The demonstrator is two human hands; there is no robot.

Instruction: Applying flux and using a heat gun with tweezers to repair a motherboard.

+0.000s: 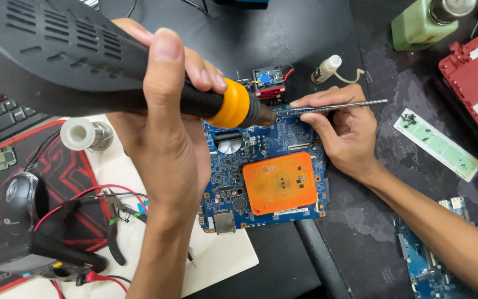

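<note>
Left hand (167, 133) clenched round the hot-air tool (100, 66), thumb up over the black barrel, nozzle past the orange collar aimed down at the far edge of the board (261, 166). Right hand (344, 133) pinching tweezers (338, 107), fingers closed on the shaft, tips reaching left to meet the nozzle right at that far edge. Looks like heating a small part there, tweezers ready at it; the part itself too small to make out. Next move, by the look of it, calls for steady heat on one spot and a light, level grip with the tweezers, no nudging neighbours.

Board lying flat mid-table, orange pad (280, 182) covering its near half. Just beyond, a small module (268, 82) with red wires, then a little bottle (326, 69). Solder spool (81, 134) to the left, pliers (117, 221) near left, mouse (20, 194) further left. Green strip (438, 145) off to the right
</note>
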